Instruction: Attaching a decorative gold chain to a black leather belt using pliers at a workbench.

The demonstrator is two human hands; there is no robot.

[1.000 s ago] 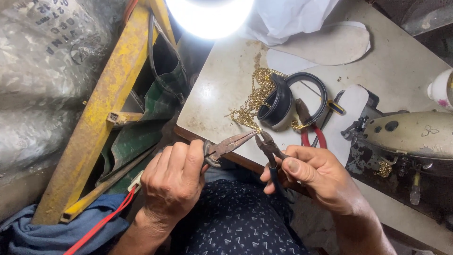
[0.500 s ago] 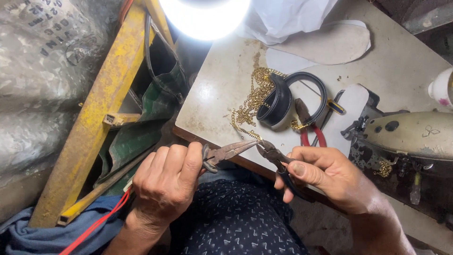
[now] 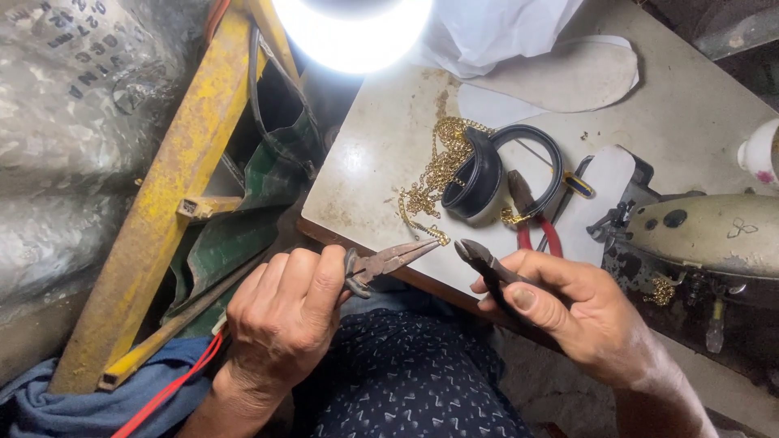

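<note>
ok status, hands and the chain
Left hand grips pliers, tip at gold chain. Right hand holds dark pliers. Nothing between them.

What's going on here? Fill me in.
A person sits at a table with a pair of pliers in each hand. The left hand holds rusty pliers whose tip pinches the end of a gold chain near the table's edge. The right hand holds dark pliers, their tip just short of that spot. The rest of the chain lies heaped beside a black ring, with red-handled pliers and a sewing machine on the right.
</note>
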